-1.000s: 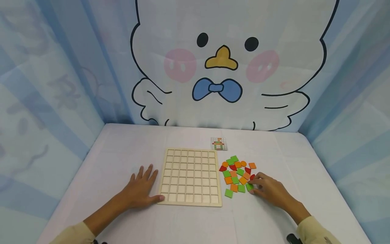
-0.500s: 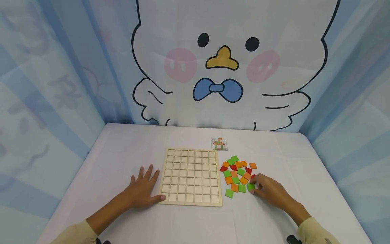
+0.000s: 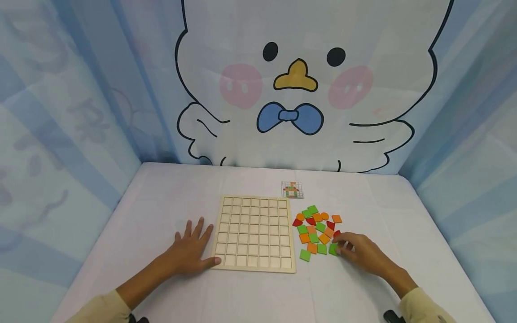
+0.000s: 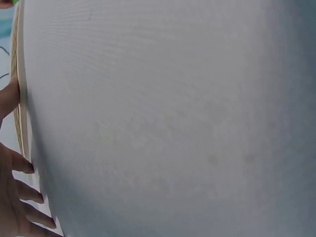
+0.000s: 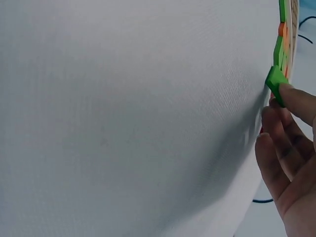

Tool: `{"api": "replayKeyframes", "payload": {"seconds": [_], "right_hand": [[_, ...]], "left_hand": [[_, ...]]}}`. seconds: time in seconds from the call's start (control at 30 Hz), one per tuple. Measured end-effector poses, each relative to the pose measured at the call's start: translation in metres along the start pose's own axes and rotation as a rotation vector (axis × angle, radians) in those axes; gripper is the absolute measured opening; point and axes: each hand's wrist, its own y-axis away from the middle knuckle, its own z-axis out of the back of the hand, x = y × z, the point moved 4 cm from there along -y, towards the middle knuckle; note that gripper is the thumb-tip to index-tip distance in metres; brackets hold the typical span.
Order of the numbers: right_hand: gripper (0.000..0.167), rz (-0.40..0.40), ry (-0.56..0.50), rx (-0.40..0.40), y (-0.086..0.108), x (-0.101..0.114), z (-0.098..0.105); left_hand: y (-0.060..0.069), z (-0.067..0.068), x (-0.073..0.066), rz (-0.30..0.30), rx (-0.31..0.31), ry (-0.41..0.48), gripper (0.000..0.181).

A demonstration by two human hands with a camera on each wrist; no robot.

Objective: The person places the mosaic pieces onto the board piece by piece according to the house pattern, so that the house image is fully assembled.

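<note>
A wooden grid board (image 3: 254,233) with bare square cells lies mid-table. My left hand (image 3: 187,251) rests with spread fingers at its left side, the thumb on the lower left corner; the left wrist view shows this hand (image 4: 15,197) at the left edge. Right of the board lie flat orange, red and green pieces (image 3: 313,237). At their right edge my right hand (image 3: 363,253) pinches a green square (image 3: 333,249). In the right wrist view, thumb and a finger of the hand (image 5: 291,148) hold that green square (image 5: 276,84), which is tilted.
A small pattern card (image 3: 292,189) lies behind the board's top right corner, on the white tablecloth (image 3: 181,188). Behind the table hangs a curtain (image 3: 291,143) with a cartoon figure; patterned cloth walls stand on both sides.
The right hand has shifted slightly to the right, with the green square moved a little away from the neighbouring pieces. The left hand stays at the board's corner.
</note>
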Motion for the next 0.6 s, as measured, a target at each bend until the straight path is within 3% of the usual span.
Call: {"api": "replayKeyframes", "payload": {"seconds": [0.23,0.6], "right_hand": [[0.031,0.011,-0.043,0.058,0.0018,-0.0006,-0.0019],[0.031,0.006,-0.076,0.019,0.0002,0.002,0.0031]], "left_hand": [[0.0009,0.0009,-0.0013,-0.004,-0.002,0.0,0.099],[0.0001,0.0012,-0.0015,0.0,0.009,0.001,0.099]]}}
